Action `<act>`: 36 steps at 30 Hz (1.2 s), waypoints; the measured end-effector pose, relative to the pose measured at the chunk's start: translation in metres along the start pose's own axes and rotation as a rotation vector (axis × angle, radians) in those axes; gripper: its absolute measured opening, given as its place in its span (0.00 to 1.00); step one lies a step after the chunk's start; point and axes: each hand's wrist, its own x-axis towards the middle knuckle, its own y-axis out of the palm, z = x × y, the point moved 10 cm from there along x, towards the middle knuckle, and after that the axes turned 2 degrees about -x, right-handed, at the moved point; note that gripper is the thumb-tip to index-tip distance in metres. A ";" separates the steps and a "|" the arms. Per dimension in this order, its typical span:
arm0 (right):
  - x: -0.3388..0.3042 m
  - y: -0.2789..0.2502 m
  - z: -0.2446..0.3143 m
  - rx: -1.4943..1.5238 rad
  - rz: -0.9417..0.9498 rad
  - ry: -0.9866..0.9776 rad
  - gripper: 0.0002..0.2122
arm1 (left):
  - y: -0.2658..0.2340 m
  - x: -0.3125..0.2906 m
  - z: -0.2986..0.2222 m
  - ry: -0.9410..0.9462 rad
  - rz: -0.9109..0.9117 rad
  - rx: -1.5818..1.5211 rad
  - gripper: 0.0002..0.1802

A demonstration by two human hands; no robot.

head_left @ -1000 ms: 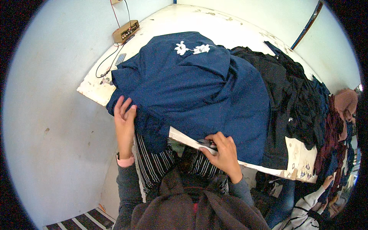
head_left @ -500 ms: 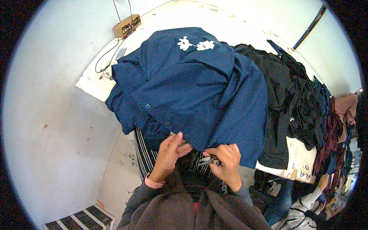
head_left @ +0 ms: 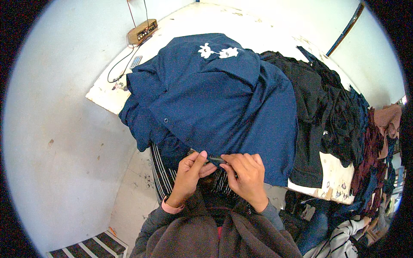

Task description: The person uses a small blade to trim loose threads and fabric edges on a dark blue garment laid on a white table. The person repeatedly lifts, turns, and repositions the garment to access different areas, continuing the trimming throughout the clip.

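Note:
A navy blue garment [head_left: 215, 116] with white flower motifs [head_left: 216, 51] is spread over the table and hangs past its near edge. Its buttoned front edge reaches my hands, with a button [head_left: 166, 120] showing to the left. My left hand [head_left: 188, 175] pinches that edge between thumb and fingers. Close beside it, my right hand [head_left: 246, 174] is closed around small metal thread snips [head_left: 216, 159], whose blades point left at the cloth by my left fingertips. Most of the snips is hidden by my right fingers.
Black garments [head_left: 307, 124] lie heaped on the pale table [head_left: 335, 180] to the right, with maroon cloth [head_left: 368, 159] beyond. A brown radio-like box [head_left: 142, 32] and a remote control [head_left: 136, 62] sit at the back left. Another person's striped sleeve [head_left: 344, 232] shows lower right.
My right hand has moved up and left with the snips, bringing the blades to the garment's edge beside my left fingers. My left hand keeps its hold.

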 end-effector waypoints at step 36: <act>-0.003 -0.030 -0.027 -0.027 -0.173 0.090 0.11 | 0.037 0.033 -0.022 0.165 0.092 -0.199 0.10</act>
